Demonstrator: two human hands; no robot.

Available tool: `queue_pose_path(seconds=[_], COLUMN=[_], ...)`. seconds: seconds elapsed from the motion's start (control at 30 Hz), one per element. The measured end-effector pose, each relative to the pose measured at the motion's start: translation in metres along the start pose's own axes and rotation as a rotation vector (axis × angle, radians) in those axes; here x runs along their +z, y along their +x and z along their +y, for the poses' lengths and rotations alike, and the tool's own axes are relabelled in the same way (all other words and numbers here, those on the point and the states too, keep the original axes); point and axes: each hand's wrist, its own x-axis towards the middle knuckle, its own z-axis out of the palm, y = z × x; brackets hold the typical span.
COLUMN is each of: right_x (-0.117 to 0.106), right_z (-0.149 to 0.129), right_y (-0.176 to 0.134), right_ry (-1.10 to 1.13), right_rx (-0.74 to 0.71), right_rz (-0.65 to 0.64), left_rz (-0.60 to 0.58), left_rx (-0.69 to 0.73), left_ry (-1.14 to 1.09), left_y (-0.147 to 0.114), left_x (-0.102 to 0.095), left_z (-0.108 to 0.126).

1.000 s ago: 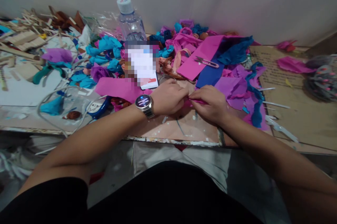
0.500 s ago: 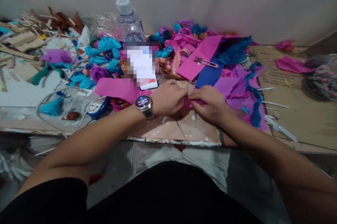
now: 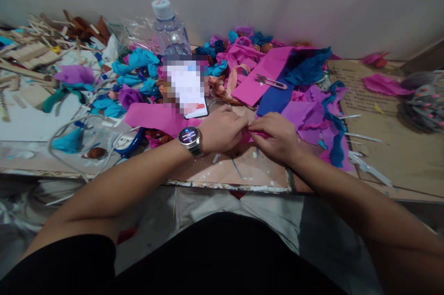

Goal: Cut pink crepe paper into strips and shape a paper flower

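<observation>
Both hands meet over the table's front part, their fingertips pinching a small piece of pink crepe paper (image 3: 247, 138). My left hand (image 3: 224, 129), with a watch (image 3: 189, 139) on its wrist, closes on the piece from the left. From the right, my right hand (image 3: 275, 138) grips it between thumb and fingers. Most of the piece is hidden by the fingers. Just beyond lie a folded pink paper strip (image 3: 251, 89) with thread snips (image 3: 270, 82) on top and a dark blue strip (image 3: 274, 100). Crumpled purple crepe paper (image 3: 305, 117) lies beside my right hand.
A phone (image 3: 199, 111) leans before a clear bottle (image 3: 172, 36). Blue and purple paper flowers (image 3: 140, 60), a blue-and-white power socket (image 3: 130, 141), its cable, and wooden pieces (image 3: 33, 52) crowd the left. Cardboard (image 3: 388, 147) and white plastic sticks (image 3: 364, 138) lie right.
Hardly anything differs. Both hands keep their pinch on the pink crepe paper at the same spot, with only a very slight shift of the left hand and wrist.
</observation>
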Motion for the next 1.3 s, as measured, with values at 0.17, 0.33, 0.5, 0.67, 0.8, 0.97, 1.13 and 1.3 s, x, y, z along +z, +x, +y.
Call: queue_pose_path(seconds=[0.17, 0.33, 0.5, 0.67, 0.8, 0.97, 1.13, 1.3], right_x=[0.0014, 0.0012, 0.0005, 0.0006, 0.0003, -0.0002, 0.0004, 0.0012], right_z=[0.0001, 0.0000, -0.0002, 0.0002, 0.0006, 0.0002, 0.0000, 0.0023], right_y=[-0.0005, -0.0002, -0.0001, -0.0003, -0.0001, 0.0002, 0.0006, 0.0002], right_ry=[-0.004, -0.009, 0.000, 0.009, 0.002, 0.020, 0.032, 0.096], right_rx=[-0.007, -0.019, -0.028, -0.036, -0.034, -0.011, 0.033, 0.096], right_rz=[0.002, 0.018, 0.040, 0.040, 0.032, 0.046, 0.054, 0.082], left_rz=[0.032, 0.047, 0.033, 0.017, 0.016, -0.005, -0.009, 0.004], left_rx=[0.023, 0.021, 0.009, 0.000, -0.006, -0.039, -0.084, -0.175], left_ry=[0.037, 0.034, 0.021, 0.022, -0.014, -0.094, -0.176, -0.210], left_y=[0.0000, -0.0003, 0.0003, 0.0004, 0.0003, 0.0003, -0.0009, -0.0011], left_x=[0.0020, 0.0032, 0.0016, 0.0008, 0.0001, -0.0003, 0.0024, -0.0007], left_z=[-0.0010, -0.0014, -0.0003, 0.0001, -0.0004, -0.0020, -0.0050, -0.0052])
